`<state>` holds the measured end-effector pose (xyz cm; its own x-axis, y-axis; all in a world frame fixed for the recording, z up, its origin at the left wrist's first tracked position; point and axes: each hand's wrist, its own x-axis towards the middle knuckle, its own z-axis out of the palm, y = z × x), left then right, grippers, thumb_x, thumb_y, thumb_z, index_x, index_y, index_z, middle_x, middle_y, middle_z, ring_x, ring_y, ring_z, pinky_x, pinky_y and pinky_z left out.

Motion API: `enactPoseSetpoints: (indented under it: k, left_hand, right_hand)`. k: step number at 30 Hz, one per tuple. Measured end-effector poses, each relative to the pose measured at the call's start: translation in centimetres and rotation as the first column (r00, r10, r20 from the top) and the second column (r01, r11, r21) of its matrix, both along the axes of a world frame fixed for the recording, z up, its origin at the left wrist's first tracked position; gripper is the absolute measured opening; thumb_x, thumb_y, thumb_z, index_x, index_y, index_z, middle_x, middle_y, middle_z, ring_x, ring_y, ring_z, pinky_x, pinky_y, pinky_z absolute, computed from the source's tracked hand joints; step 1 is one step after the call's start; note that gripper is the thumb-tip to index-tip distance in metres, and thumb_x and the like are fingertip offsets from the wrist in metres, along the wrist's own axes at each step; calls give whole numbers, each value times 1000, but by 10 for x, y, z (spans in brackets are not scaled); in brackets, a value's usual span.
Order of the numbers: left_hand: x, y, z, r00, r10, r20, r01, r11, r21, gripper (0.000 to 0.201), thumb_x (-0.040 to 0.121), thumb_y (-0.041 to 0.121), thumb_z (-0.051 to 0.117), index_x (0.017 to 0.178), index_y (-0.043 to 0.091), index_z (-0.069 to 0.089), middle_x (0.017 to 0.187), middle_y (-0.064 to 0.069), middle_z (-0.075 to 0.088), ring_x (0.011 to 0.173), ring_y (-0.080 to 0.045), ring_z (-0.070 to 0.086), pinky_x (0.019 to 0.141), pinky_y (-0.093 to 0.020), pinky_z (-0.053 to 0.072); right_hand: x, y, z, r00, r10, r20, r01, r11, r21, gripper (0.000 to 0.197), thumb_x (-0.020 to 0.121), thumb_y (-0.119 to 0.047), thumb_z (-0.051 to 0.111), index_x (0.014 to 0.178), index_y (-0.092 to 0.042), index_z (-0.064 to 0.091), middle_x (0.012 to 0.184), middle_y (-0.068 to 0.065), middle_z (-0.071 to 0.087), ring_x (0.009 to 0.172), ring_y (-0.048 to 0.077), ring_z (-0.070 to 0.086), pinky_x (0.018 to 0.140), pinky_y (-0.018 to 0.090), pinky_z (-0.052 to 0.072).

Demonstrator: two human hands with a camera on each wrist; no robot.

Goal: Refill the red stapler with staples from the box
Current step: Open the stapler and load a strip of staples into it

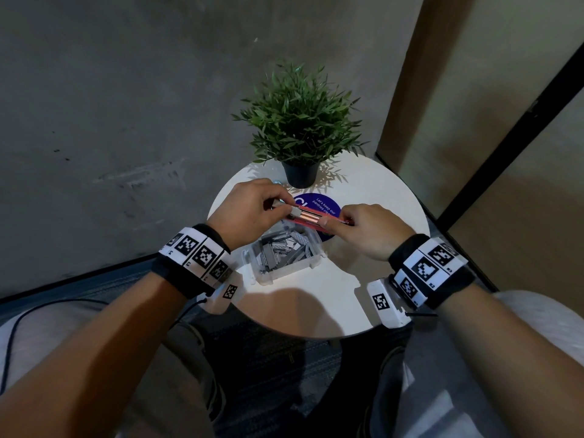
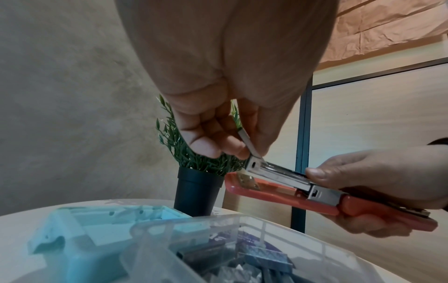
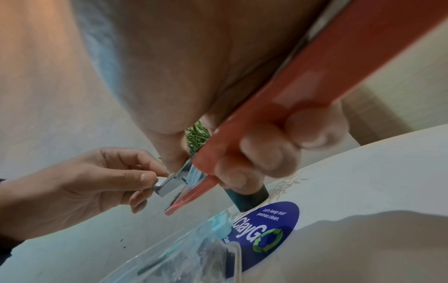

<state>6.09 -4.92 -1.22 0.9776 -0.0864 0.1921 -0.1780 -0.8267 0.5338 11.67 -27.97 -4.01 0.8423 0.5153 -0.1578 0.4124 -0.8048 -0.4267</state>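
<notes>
The red stapler (image 1: 316, 223) is held level above the round white table (image 1: 363, 295). My right hand (image 1: 328, 224) grips its rear half, thumb on the metal magazine (image 2: 278, 176) and fingers curled under the red base (image 3: 290, 107). The magazine channel faces up and lies open. My left hand (image 1: 278, 205) pinches a short grey metal strip (image 2: 248, 142), which looks like staples, between thumb and fingertips. The strip's lower end meets the front tip of the magazine at a slant. Just below the hands stands the clear plastic box (image 1: 284, 254), open, with several grey staple strips in it.
A potted green plant (image 1: 300, 121) stands at the table's far edge, close behind the stapler. A round blue sticker (image 3: 266, 229) lies on the tabletop under the hands. A pale blue plastic piece (image 2: 80, 239) sits beside the box. A grey wall rises on the left.
</notes>
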Motion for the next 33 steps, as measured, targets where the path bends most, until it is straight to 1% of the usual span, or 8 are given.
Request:
enactPoseSetpoints:
  k: [4, 12, 16, 20, 22, 27, 31, 33]
  left_hand:
    - [0, 0, 0, 1000, 8, -15, -8, 1000, -12, 9, 89, 24, 68, 95, 24, 75, 74, 7, 55, 62, -5, 47, 57, -15, 34]
    - [0, 4, 3, 997, 64, -53, -65, 998, -9, 24, 89, 35, 68, 110, 26, 70, 64, 11, 53, 58, -3, 50, 55, -12, 33]
    - [1, 2, 1, 991, 78, -106, -86, 993, -81, 24, 86, 40, 70, 105, 25, 69, 66, -4, 60, 54, -6, 47, 54, -15, 36]
    - [0, -7, -6, 981, 109, -157, -125, 988, -91, 29, 84, 42, 71, 107, 25, 65, 61, 6, 52, 55, -8, 47, 53, -20, 34]
    - [0, -9, -7, 970, 142, -198, -161, 983, -85, 34, 85, 44, 70, 111, 24, 62, 69, 9, 52, 61, -6, 48, 56, -21, 34]
    - [3, -9, -10, 959, 122, -256, -161, 978, -134, 46, 85, 44, 68, 125, 24, 58, 116, -5, 57, 90, -14, 57, 75, -22, 41]
    - [-1, -15, -10, 935, 64, -349, -160, 954, -253, 39, 84, 44, 69, 118, 26, 60, 106, 1, 67, 88, -15, 65, 80, -30, 53]
    - [-1, -16, -11, 930, 39, -366, -169, 928, -331, 32, 79, 38, 70, 108, 25, 65, 99, -6, 72, 85, -24, 69, 83, -42, 57]
  right_hand:
    - [0, 0, 1, 1000, 1, 11, -1, 1000, -7, 51, 93, -68, 41, 70, -23, 49, 68, -1, 56, 63, 20, 53, 52, 32, 32]
    - [-1, -1, 3, 1000, 11, 8, -11, 1000, 1, 52, 92, -68, 40, 71, -22, 50, 69, -1, 56, 65, 21, 55, 54, 32, 33]
    - [-2, 1, 4, 999, 24, 21, -25, 999, 29, 55, 93, -69, 39, 71, -19, 52, 69, 2, 58, 64, 22, 54, 54, 34, 34]
    - [-5, 4, 3, 999, 46, 23, -46, 998, 31, 61, 92, -70, 40, 79, -13, 59, 73, 7, 62, 69, 27, 59, 59, 39, 43]
    - [-5, 4, 3, 999, 47, 26, -48, 998, 31, 62, 91, -70, 40, 80, -12, 60, 72, 7, 62, 67, 26, 58, 57, 37, 40]
    - [-5, 5, 4, 998, 48, 28, -50, 997, 56, 64, 91, -71, 39, 80, -11, 60, 71, 8, 61, 67, 28, 58, 58, 39, 40]
    - [-7, 6, 5, 998, 53, 29, -55, 996, 73, 67, 88, -74, 40, 78, -11, 60, 71, 9, 62, 68, 28, 59, 60, 40, 42]
    - [-7, 5, 6, 998, 57, 22, -58, 996, 60, 66, 87, -76, 40, 81, -13, 62, 74, 7, 64, 69, 26, 60, 62, 41, 45]
